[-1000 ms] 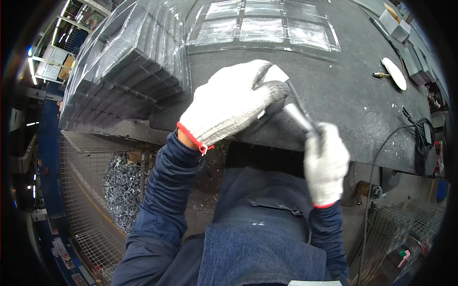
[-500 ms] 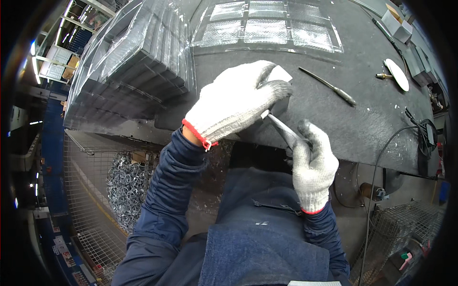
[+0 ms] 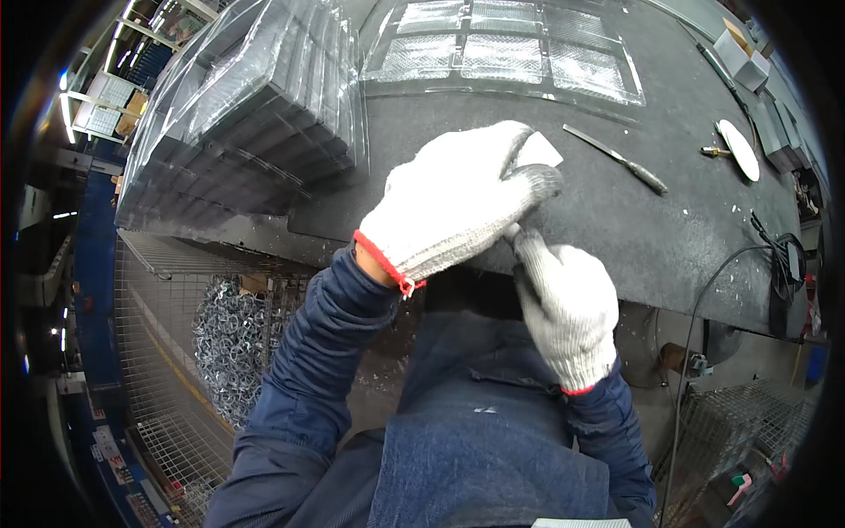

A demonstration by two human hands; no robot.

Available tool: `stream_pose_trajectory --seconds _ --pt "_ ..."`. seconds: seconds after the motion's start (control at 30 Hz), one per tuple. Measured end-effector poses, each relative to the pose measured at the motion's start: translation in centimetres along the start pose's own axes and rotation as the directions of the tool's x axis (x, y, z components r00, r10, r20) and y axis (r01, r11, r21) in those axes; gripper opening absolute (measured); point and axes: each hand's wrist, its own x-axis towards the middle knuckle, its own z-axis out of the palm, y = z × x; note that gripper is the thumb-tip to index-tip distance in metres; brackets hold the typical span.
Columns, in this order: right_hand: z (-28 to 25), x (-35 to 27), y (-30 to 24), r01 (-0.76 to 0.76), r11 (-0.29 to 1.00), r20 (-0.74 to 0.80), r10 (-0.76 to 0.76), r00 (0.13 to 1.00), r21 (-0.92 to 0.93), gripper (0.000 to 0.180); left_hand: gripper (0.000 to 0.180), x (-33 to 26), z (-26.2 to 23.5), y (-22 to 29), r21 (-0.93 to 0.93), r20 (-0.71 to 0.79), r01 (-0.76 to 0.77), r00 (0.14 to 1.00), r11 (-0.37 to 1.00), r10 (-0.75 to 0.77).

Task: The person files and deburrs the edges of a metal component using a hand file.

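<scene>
In a white knit glove with grey fingertips, my left hand (image 3: 466, 189) is closed on a small flat-sided piece (image 3: 540, 151). The piece's pale face shows past the thumb; the rest is hidden in the glove. My right hand (image 3: 570, 295), gloved the same way, is closed just below, its fingertips at the left hand's underside. What it grips is covered by its fingers. Beyond the hands, a slim file-like tool with a grey handle (image 3: 616, 158) lies on the dark worktable (image 3: 669, 246).
Stacked clear plastic trays (image 3: 255, 114) stand at the left, and a clear compartment tray (image 3: 502, 57) lies at the back. A white disc on a brass fitting (image 3: 738, 151) and a black cable (image 3: 779, 255) are at the right. Below left, a wire cage (image 3: 167, 334) holds metal rings (image 3: 233, 348).
Both hands have come together, the right one moving up and left against the left hand. The grey tapered thing visible in the right hand earlier is now hidden. The view has shifted slightly.
</scene>
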Motion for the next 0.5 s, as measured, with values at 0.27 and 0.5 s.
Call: stream_pose_trajectory --seconds 0.27,0.5 --pt "0.1 -0.1 -0.9 -0.196 0.976 0.065 0.19 0.98 0.096 0.032 0.049 -0.1 1.0 -1.0 0.065 -0.099 -0.043 0.994 0.997 0.05" --pt "1.5 0.3 -0.8 -0.191 0.965 -0.041 0.202 0.979 0.181 0.03 0.05 0.8 0.4 0.8 -0.153 -0.01 0.196 0.98 0.969 -0.2"
